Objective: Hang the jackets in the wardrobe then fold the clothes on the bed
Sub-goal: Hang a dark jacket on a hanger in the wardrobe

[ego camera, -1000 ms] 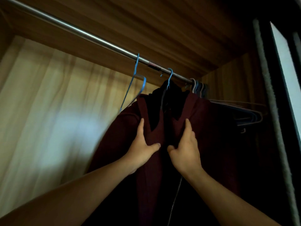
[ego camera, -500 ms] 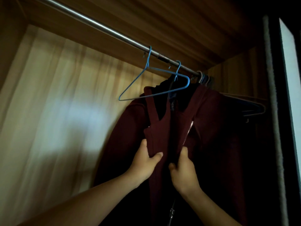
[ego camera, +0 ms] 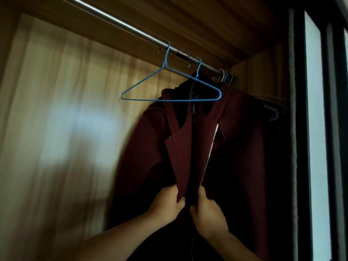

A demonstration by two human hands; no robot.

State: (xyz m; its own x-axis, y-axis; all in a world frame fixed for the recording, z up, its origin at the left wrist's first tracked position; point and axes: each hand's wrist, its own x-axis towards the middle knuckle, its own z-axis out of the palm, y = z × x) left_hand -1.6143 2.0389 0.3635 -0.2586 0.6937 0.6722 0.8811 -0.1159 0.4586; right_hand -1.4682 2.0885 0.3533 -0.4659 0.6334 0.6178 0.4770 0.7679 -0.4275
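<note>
A dark red zip jacket (ego camera: 146,151) with a black lining hangs from a blue hanger on the metal rail (ego camera: 120,25) inside the wardrobe. My left hand (ego camera: 165,204) pinches the jacket's left front edge low down. Just to the right, my right hand (ego camera: 209,211) grips the right front edge beside the silver zipper (ego camera: 208,157). The two hands are close together at the jacket's opening. An empty blue wire hanger (ego camera: 169,85) hangs on the rail in front of the jacket's collar.
The wardrobe's wooden back panel (ego camera: 56,129) fills the left. Several bare hangers (ego camera: 271,110) crowd the rail's right end by the side wall. A dark sliding door frame (ego camera: 301,129) with a pale pane stands at the right edge.
Both hands have slid down the jacket's front edges from near the collar to lower on the opening. The empty blue hanger has swung round to face me.
</note>
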